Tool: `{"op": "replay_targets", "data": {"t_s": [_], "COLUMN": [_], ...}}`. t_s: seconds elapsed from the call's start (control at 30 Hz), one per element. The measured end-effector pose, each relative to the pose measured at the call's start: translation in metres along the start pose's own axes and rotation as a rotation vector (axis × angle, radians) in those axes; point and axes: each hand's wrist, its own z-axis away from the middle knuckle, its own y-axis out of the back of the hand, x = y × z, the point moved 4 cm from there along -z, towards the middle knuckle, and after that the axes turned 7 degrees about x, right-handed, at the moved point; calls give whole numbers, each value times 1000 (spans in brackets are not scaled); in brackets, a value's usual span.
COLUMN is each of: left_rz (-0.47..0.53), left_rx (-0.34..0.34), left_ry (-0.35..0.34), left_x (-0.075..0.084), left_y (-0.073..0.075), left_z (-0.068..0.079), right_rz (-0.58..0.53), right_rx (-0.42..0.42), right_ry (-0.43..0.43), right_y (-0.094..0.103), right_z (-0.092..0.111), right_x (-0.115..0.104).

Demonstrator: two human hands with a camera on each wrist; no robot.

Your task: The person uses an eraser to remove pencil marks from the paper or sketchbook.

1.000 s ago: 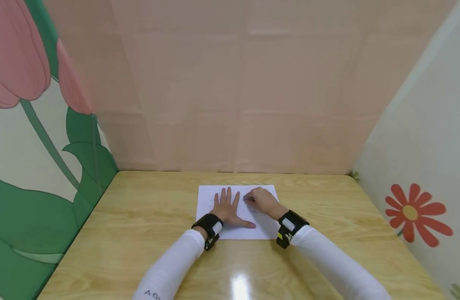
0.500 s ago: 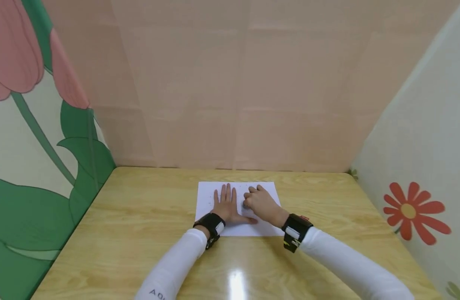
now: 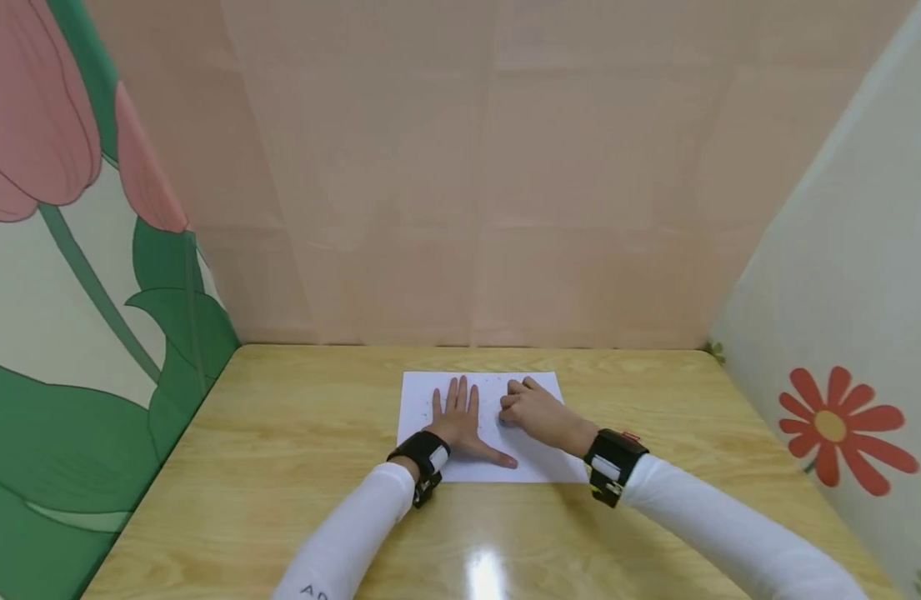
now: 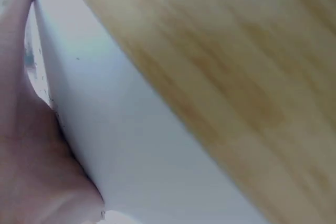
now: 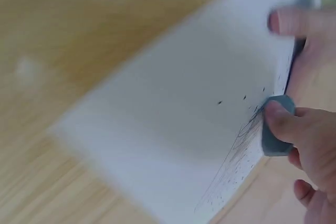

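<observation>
A white sheet of paper (image 3: 538,468) lies on the table. My left hand (image 3: 457,427) rests flat on its left half, fingers spread and thumb stretched to the right. In the left wrist view only part of that hand (image 4: 29,156) shows at the left edge, against the paper. My right hand (image 3: 544,414) is over the paper's right half. Its thumb and fingers pinch a grey-blue eraser (image 5: 273,140) against the sheet, as the right wrist view shows. Beside the eraser are dark scribbled lines (image 5: 236,153) and scattered dark crumbs (image 5: 220,103).
The wooden table (image 3: 302,417) extends on all sides of the paper. A pinkish covering (image 3: 460,208) rises behind its far edge. Painted flowers decorate the side walls, including a red flower (image 3: 830,426) at right. Both wrists wear black bands (image 3: 616,467).
My right hand has slid the eraser a little toward me and to the right across the paper. The left hand stays spread in place, while the head view shifts slightly.
</observation>
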Motion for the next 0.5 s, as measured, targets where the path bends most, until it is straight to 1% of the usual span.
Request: {"op": "replay_targets", "data": {"t_s": [0.1,0.17,0.23,0.3,0.4,0.47,0.5], "left_rz": [6,5,-13,-20,-29,-16,-9], "left_rx": [-36,-42,-45,-48,-41,-50,-51], "left_ry": [6,18,26,33,27,22,22], "left_x": [-5,-13,-24,-33,-40,-41,-41], "left_y": [3,5,5,5,4,5,6], "left_z": [-1,-1,-3,-4,-10,-11,-11], "right_rz": [3,24,35,46,37,7,-14], "right_rx": [-46,-66,-78,-69,-20,9,10], "right_ry": [30,36,36,40,22,18,15], "right_y": [3,3,2,1,-2,-5,-5], "right_z": [7,5,0,-8,-19,-20,-17], "right_x": [2,5,7,12,19,21,20]}}
